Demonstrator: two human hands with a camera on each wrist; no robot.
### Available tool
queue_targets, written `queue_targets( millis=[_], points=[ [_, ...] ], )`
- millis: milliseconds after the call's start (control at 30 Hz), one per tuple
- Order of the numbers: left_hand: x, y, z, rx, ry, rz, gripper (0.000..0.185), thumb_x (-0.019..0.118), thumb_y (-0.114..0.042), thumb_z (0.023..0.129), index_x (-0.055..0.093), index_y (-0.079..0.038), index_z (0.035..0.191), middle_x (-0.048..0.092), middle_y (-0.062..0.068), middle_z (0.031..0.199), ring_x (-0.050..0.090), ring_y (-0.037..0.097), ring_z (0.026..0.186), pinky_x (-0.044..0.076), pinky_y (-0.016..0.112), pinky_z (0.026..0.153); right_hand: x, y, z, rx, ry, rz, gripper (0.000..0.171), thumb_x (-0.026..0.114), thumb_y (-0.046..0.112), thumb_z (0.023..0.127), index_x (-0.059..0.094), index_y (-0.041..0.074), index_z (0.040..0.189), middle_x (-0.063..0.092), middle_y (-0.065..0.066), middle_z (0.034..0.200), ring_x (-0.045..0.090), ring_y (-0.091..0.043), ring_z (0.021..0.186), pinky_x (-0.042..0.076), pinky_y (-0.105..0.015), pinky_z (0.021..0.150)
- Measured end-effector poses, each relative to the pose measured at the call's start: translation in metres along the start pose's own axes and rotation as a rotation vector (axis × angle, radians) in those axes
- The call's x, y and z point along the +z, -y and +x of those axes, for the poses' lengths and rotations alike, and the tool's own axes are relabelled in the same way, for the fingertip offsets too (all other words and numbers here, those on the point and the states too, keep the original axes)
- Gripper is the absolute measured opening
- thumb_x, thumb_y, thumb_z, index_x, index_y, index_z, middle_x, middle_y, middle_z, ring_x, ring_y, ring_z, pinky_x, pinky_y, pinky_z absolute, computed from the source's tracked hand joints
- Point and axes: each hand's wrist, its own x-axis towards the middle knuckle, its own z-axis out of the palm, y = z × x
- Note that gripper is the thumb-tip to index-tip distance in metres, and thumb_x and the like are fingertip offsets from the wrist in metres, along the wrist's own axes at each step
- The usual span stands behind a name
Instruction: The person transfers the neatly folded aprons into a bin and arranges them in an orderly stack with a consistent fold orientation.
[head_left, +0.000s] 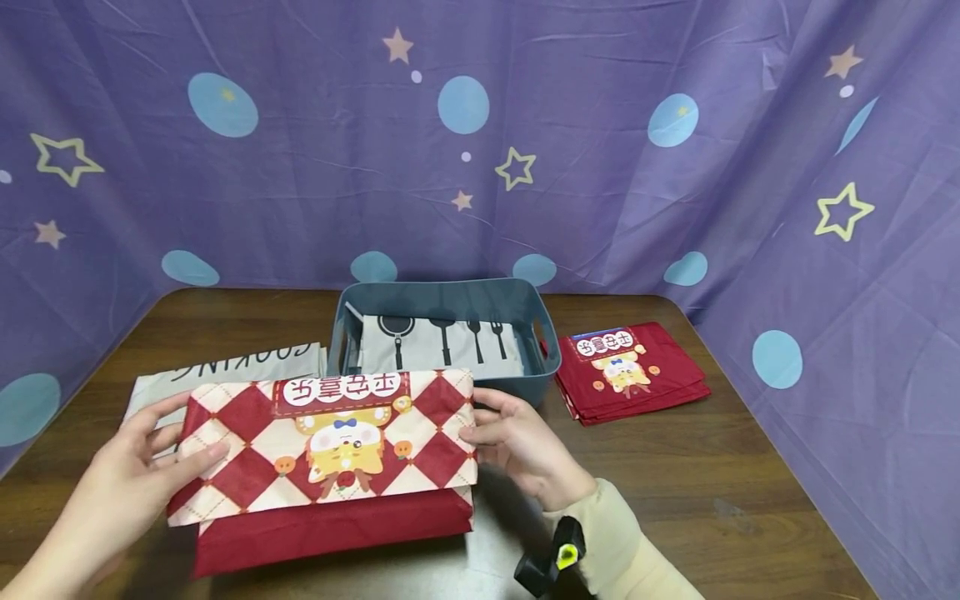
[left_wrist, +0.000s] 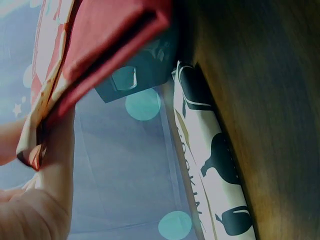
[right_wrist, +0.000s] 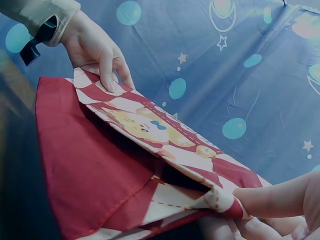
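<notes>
A folded red and cream checked cloth [head_left: 255, 442], printed with a cartoon animal and characters, is held up above the table in both hands. My left hand [head_left: 138, 471] pinches its left end, thumb on the printed face and fingers behind. At the opposite end my right hand [head_left: 525, 446] grips the edge between thumb and fingers. A plain red layer [head_left: 337, 533] hangs out below the checked part. In the right wrist view the checked cloth [right_wrist: 190, 155] gapes between its layers.
Behind the cloth stands a blue-grey basket [head_left: 442, 292] with a utensil-printed white cloth [head_left: 420, 346] inside. A folded white cloth marked COOKING [head_left: 225, 367] lies at left, partly covered from view. Folded red cloths [head_left: 660, 358] lie at right. A purple curtain [head_left: 585, 208] surrounds the wooden table [head_left: 720, 475].
</notes>
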Motion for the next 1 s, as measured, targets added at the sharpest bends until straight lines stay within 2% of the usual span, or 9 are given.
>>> queue_targets(
  millis=[100, 200, 233, 267, 333, 433, 567, 733, 1000],
  points=[
    [0.002, -0.005, 0.001, -0.007, 0.050, 0.024, 0.082, 0.066, -0.006, 0.094, 0.012, -0.001, 0.156, 0.062, -0.012, 0.126, 0.061, -0.012, 0.087, 0.060, 0.027, 0.063, -0.002, 0.003, 0.000, -0.009, -0.015, -0.012, 0.057, 0.057, -0.006, 0.089, 0.042, -0.005, 0.143, 0.071, -0.007, 0.112, 0.068, -0.013, 0.092, 0.058, -0.028, 0.078],
    [0.005, -0.008, 0.001, -0.014, 0.091, 0.039, 0.087, 0.064, -0.004, 0.095, 0.003, 0.007, 0.155, 0.048, 0.026, 0.142, 0.061, -0.011, 0.088, 0.061, 0.028, 0.065, -0.004, 0.005, 0.000, -0.013, -0.020, -0.024, 0.057, 0.057, -0.005, 0.089, 0.042, -0.005, 0.144, 0.071, -0.006, 0.111, 0.068, -0.013, 0.091, 0.058, -0.028, 0.078],
    [0.006, -0.008, 0.001, -0.012, 0.097, 0.043, 0.087, 0.064, -0.004, 0.095, 0.002, 0.007, 0.154, 0.046, 0.028, 0.143, 0.061, -0.011, 0.088, 0.061, 0.028, 0.065, -0.005, 0.006, 0.000, -0.013, -0.021, -0.028, 0.057, 0.057, -0.005, 0.089, 0.042, -0.005, 0.144, 0.071, -0.006, 0.111, 0.068, -0.012, 0.091, 0.058, -0.028, 0.078],
    [0.006, -0.008, 0.001, -0.007, 0.107, 0.032, 0.088, 0.064, -0.002, 0.094, 0.001, 0.008, 0.154, 0.049, 0.024, 0.142, 0.061, -0.010, 0.088, 0.061, 0.028, 0.065, -0.005, 0.007, -0.001, -0.014, -0.021, -0.034, 0.057, 0.057, -0.004, 0.089, 0.042, -0.005, 0.144, 0.071, -0.006, 0.112, 0.068, -0.012, 0.091, 0.058, -0.028, 0.079],
    [0.007, -0.006, 0.001, 0.019, 0.106, 0.028, 0.088, 0.065, 0.001, 0.093, 0.002, 0.008, 0.154, 0.059, -0.001, 0.131, 0.064, -0.007, 0.087, 0.061, 0.029, 0.064, -0.006, 0.009, -0.001, -0.015, -0.021, -0.042, 0.057, 0.057, -0.003, 0.090, 0.041, -0.005, 0.144, 0.070, -0.007, 0.113, 0.068, -0.012, 0.092, 0.058, -0.028, 0.079],
    [0.007, -0.002, 0.001, 0.045, 0.124, 0.001, 0.091, 0.066, 0.005, 0.091, 0.000, 0.006, 0.155, 0.053, -0.023, 0.123, 0.064, -0.005, 0.088, 0.061, 0.028, 0.064, -0.008, 0.010, -0.002, -0.011, -0.025, -0.048, 0.056, 0.057, -0.003, 0.090, 0.040, -0.005, 0.144, 0.070, -0.007, 0.115, 0.068, -0.012, 0.092, 0.058, -0.027, 0.080],
    [0.007, 0.001, 0.001, 0.070, 0.162, -0.077, 0.096, 0.064, 0.008, 0.090, -0.004, 0.000, 0.157, 0.054, -0.023, 0.125, 0.065, -0.004, 0.090, 0.060, 0.027, 0.065, -0.009, 0.011, -0.002, -0.008, -0.030, -0.045, 0.056, 0.056, -0.004, 0.091, 0.040, -0.005, 0.144, 0.070, -0.006, 0.113, 0.068, -0.012, 0.092, 0.058, -0.027, 0.080],
    [0.007, 0.003, -0.001, 0.128, 0.204, -0.314, 0.094, 0.056, 0.018, 0.089, 0.000, -0.012, 0.159, 0.059, -0.028, 0.120, 0.070, 0.005, 0.090, 0.060, 0.030, 0.062, -0.011, 0.013, -0.002, -0.018, -0.040, -0.025, 0.057, 0.055, -0.005, 0.090, 0.037, -0.006, 0.145, 0.070, -0.003, 0.109, 0.068, -0.011, 0.091, 0.058, -0.026, 0.080],
    [0.009, -0.001, 0.002, 0.068, 0.173, -0.297, 0.096, 0.060, 0.013, 0.090, 0.004, -0.019, 0.161, 0.062, -0.028, 0.111, 0.070, 0.004, 0.087, 0.060, 0.029, 0.063, -0.013, 0.018, -0.002, -0.027, -0.047, 0.000, 0.059, 0.053, -0.006, 0.091, 0.033, -0.006, 0.147, 0.071, -0.002, 0.108, 0.069, -0.010, 0.090, 0.058, -0.025, 0.080]
  ],
)
